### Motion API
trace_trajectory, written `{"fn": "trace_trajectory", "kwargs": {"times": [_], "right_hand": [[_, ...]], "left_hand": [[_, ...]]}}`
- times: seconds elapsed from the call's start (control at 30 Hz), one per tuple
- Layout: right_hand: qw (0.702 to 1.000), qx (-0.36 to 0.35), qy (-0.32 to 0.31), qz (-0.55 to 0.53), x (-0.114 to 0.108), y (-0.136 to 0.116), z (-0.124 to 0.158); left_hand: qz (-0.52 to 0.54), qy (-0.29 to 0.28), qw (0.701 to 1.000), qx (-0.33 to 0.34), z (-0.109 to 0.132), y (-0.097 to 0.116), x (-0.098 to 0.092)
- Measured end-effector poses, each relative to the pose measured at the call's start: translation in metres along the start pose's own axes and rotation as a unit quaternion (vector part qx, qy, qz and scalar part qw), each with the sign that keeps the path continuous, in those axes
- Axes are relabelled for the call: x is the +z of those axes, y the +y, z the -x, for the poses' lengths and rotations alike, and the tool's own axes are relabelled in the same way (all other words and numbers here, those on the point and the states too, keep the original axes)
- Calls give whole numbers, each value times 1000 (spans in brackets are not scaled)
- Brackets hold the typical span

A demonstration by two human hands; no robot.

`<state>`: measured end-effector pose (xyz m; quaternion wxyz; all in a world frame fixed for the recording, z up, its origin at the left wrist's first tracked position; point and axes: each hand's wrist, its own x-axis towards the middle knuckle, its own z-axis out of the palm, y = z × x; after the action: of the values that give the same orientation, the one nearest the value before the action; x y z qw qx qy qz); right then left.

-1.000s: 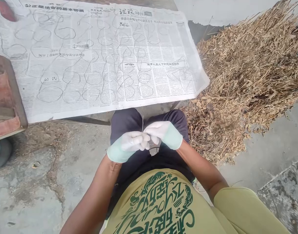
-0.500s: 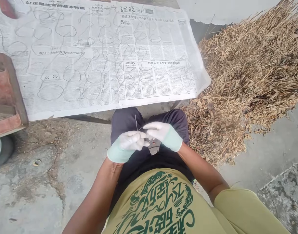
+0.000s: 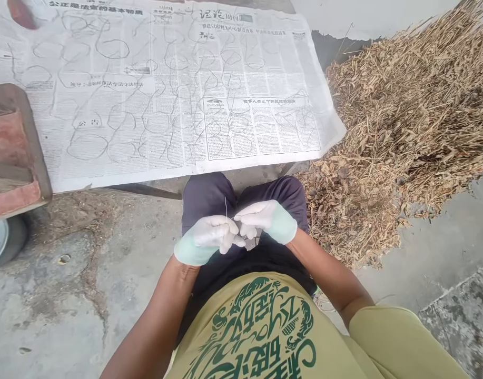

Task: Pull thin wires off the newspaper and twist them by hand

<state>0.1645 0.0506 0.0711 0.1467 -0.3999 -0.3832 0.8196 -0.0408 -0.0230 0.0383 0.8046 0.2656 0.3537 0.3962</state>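
Both hands wear white-palmed gloves with pale green cuffs and meet above my lap. My left hand [image 3: 209,237] pinches a thin wire [image 3: 226,207], one end of which sticks up above the fingers. Close beside it, my right hand [image 3: 265,218] is closed with thumb and fingertips on another short stretch of that wire, between the two hands. The rest of the wire is hidden by the fingers. Ahead of my knees, newspaper sheets [image 3: 146,110] cover a table, and many thin wires bent into loops [image 3: 87,146] lie on them in rows.
At the left stands a wooden stool or frame with reddish panels [image 3: 8,137], above a round grey container [image 3: 4,239]. A tangle of wires [image 3: 300,123] lies at the newspaper's right side. Dry straw [image 3: 403,116] is heaped on the right. A red object [image 3: 22,13] rests top left.
The fingertips have shifted slightly to the right and down, with the wire's upright end moving along. The whole view has slid a little. Both hands keep their hold on the wire.
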Motion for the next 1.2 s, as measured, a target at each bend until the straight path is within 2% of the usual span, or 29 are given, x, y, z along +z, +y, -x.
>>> {"fn": "trace_trajectory", "kwargs": {"times": [0.1, 0.2, 0.27, 0.4, 0.57, 0.67, 0.8, 0.9, 1.07, 1.2], "right_hand": [[998, -27, 1, 57, -3, -6, 1], [992, -47, 6, 119, -8, -14, -2], [987, -57, 24, 147, -10, -18, -5], [980, -85, 61, 169, -8, -27, -13], [978, -94, 46, 179, 6, -33, -19], [983, -86, 65, 150, 9, -29, -22], [994, -63, 66, 58, 5, -15, -29], [994, -72, 73, 20, 4, -7, -30], [984, -129, 123, 19, 10, -1, -30], [977, -128, 170, -32, 3, -4, -44]], "left_hand": [[-27, 25, 998, -53, -2, -3, -5], [-45, 103, 992, -55, -7, -8, -4], [-65, 132, 988, -52, -10, -9, -1], [-108, 124, 984, -65, -12, -4, 8], [-147, 139, 977, -73, -15, 3, 17], [-174, 141, 973, -64, -13, 0, 17], [-185, 128, 974, -27, -10, -6, 17], [-183, 125, 975, -17, -9, -6, 18], [-185, 137, 972, -48, -11, -1, 18], [-176, 146, 970, -83, -10, -2, 20]]}}
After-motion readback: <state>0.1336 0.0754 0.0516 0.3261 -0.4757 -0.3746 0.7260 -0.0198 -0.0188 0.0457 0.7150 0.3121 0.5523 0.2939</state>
